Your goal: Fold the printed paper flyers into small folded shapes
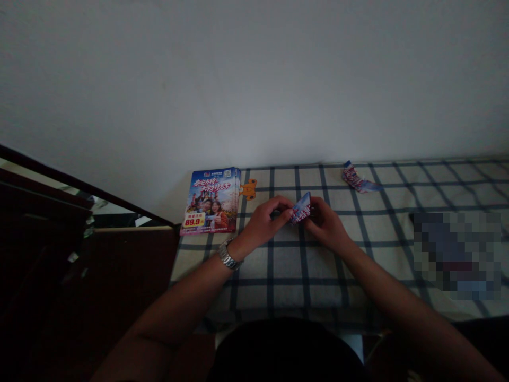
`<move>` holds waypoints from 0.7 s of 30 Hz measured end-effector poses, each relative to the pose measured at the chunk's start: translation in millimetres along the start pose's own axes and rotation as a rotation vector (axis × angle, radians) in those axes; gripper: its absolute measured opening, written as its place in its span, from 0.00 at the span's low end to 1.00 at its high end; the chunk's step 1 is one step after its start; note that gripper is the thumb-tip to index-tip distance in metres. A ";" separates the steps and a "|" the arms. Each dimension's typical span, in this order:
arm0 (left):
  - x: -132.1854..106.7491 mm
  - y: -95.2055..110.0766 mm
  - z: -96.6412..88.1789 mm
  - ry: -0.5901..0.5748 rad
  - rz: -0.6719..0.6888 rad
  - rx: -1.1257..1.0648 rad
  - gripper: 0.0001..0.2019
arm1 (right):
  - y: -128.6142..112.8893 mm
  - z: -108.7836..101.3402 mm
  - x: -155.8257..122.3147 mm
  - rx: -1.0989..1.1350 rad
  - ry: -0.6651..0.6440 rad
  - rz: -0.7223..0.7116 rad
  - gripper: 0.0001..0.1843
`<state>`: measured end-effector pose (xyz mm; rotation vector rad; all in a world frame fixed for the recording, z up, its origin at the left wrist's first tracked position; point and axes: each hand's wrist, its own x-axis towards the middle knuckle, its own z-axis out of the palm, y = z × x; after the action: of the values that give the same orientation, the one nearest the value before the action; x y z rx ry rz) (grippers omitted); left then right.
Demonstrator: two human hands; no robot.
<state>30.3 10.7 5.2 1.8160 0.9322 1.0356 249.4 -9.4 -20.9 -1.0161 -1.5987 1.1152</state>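
Note:
Between my two hands is a small folded piece of printed paper (301,208), blue and white with red lettering, held above the checked cloth. My left hand (271,216), with a metal watch (229,255) on its wrist, pinches the paper's left side between thumb and fingers. At the right edge of the paper, my right hand (325,223) is closed with its fingertips on it, partly hidden behind the fold. A stack of printed flyers (210,201) lies to the left of my left hand, in similar colours.
A folded paper shape (356,179) in the same print lies at the back right. The checked tablecloth (286,265) bears an orange bear figure (249,189) beside the flyers. A blurred-out object (453,254) is at the right. The wall (278,79) rises behind the table.

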 end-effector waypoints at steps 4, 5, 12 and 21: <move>-0.9 -2.4 2.0 -0.008 -0.024 -0.023 0.12 | -1.6 0.2 -0.5 -0.019 -0.008 0.005 0.21; -1.1 -2.8 2.2 -0.006 -0.028 -0.029 0.12 | -1.5 0.1 -0.5 -0.023 -0.001 0.011 0.21; 0.3 -1.8 1.9 -0.013 -0.043 -0.075 0.12 | -6.6 -3.9 -0.2 -0.311 0.064 0.053 0.08; 0.5 -3.0 1.4 -0.016 -0.090 -0.107 0.14 | -11.3 -6.2 0.4 -0.434 0.012 -0.027 0.12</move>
<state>31.2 11.9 2.2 1.6770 0.9223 0.9951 253.8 -10.6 -8.9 -1.2703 -1.8844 0.7548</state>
